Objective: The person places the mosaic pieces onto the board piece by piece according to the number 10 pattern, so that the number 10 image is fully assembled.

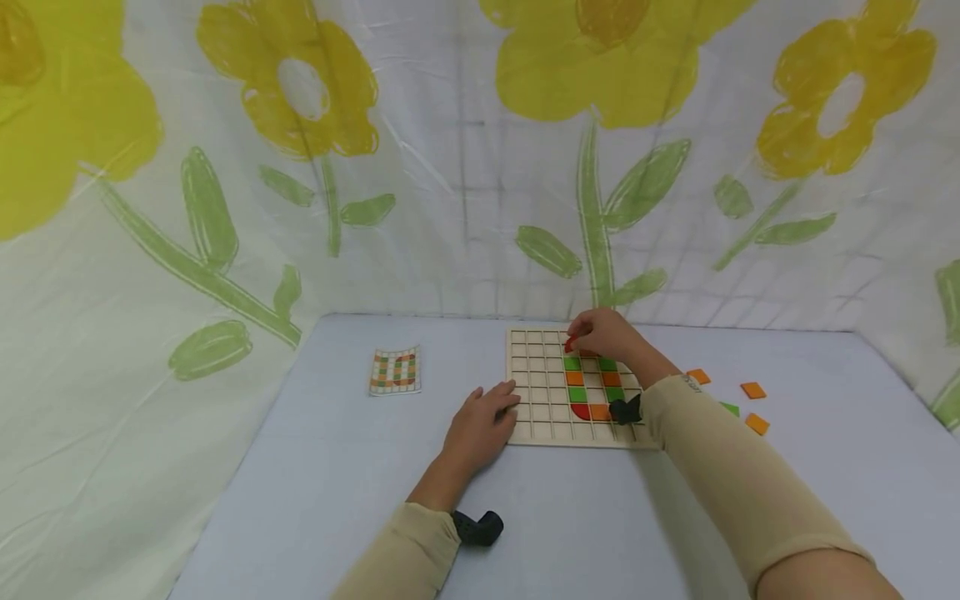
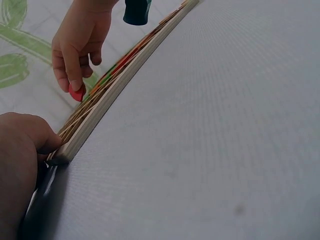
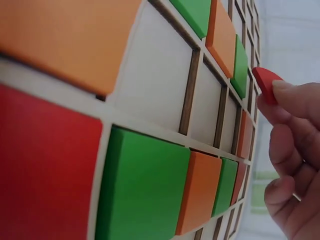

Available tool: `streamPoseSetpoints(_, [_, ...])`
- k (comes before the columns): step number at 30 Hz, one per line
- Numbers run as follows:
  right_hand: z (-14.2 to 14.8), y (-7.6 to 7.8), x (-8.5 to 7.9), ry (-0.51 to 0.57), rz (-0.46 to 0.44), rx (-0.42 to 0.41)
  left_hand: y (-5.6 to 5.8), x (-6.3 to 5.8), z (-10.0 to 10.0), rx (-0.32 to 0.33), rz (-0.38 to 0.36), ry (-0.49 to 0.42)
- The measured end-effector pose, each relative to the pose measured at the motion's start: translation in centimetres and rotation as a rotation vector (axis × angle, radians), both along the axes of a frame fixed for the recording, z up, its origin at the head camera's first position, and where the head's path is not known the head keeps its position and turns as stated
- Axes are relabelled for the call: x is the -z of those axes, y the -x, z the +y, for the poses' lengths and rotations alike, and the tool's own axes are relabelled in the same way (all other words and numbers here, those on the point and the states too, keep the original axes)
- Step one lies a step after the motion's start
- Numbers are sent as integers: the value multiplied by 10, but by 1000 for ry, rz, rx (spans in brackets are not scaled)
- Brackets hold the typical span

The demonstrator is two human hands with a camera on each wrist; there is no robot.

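Observation:
Between thumb and fingers, my right hand (image 1: 603, 333) pinches a red tile (image 3: 265, 82) with one rounded side, above the upper part of a wooden grid board (image 1: 540, 429). Green tiles (image 1: 573, 364), orange tiles (image 1: 574, 378) and red tiles (image 1: 581, 411) sit in the board's squares in a ring shape; the right hand and its wrist camera hide part of it. My left hand (image 1: 480, 425) rests at the board's left edge, fingertips on the rim. In the left wrist view its thumb (image 2: 47, 137) lies by the board's corner.
A small card (image 1: 395, 371) printed with a coloured grid pattern lies left of the board. Several loose orange tiles (image 1: 753, 390) and a green tile (image 1: 730, 408), partly hidden by the right sleeve, lie to the right. A flowered cloth (image 1: 420, 250) hangs behind the table.

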State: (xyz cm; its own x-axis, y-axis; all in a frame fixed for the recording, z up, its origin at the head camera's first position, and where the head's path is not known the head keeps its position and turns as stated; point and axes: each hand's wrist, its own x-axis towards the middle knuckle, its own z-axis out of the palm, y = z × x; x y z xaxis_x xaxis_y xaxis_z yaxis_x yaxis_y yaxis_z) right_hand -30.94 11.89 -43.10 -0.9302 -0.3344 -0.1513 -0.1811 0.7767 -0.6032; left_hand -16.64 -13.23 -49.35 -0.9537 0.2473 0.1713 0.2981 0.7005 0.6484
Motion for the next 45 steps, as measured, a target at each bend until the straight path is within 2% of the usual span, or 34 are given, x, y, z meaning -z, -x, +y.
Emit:
streamPoseSetpoints(10, [-1,2,2,-75,-2,-17,0,-1,0,7,5,4])
streamPoseSetpoints(19, [-3,1,5,-134,6,-107,-2,-1,1,-7,11,2])
streamPoseSetpoints(27, [2,-5,-1,-172,-20,-67,-4,-1,2,-6,8,6])
streamPoseSetpoints(32, [22,-6,-6,-166,-12,-34,-2,-2,0,-5,41,23])
streamPoseSetpoints(36, [49,-9,-9,-196,17,-19,-1,-2,-1,-14,49,36])
streamPoseSetpoints(45, [125,-35,-18,-253,-2,56,-1,0,-1,-1,72,15])
